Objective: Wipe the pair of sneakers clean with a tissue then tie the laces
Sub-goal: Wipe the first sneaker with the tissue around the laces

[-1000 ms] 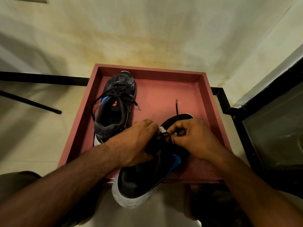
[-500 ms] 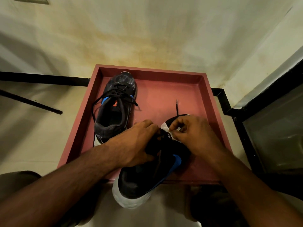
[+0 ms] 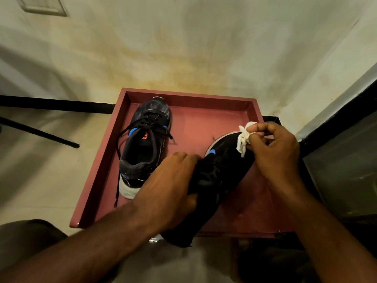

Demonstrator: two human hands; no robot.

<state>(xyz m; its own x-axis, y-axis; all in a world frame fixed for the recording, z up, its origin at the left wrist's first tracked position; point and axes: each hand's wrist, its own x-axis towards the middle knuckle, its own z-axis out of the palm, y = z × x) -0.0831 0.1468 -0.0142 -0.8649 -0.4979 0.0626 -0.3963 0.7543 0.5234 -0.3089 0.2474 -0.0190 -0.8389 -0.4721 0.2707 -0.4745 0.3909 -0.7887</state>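
Left hand (image 3: 169, 186) grips the near sneaker (image 3: 216, 180) (tilted), right hand (image 3: 273, 152) pinches the tissue (image 3: 242, 139)

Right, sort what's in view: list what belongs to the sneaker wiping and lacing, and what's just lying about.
Belongs to the job:
- held sneaker, gripped by the left hand
- tissue, pinched by the right hand
- second sneaker, laces loose
- red tray under both

Just lying about:
- black rod on the floor
- dark cabinet at right
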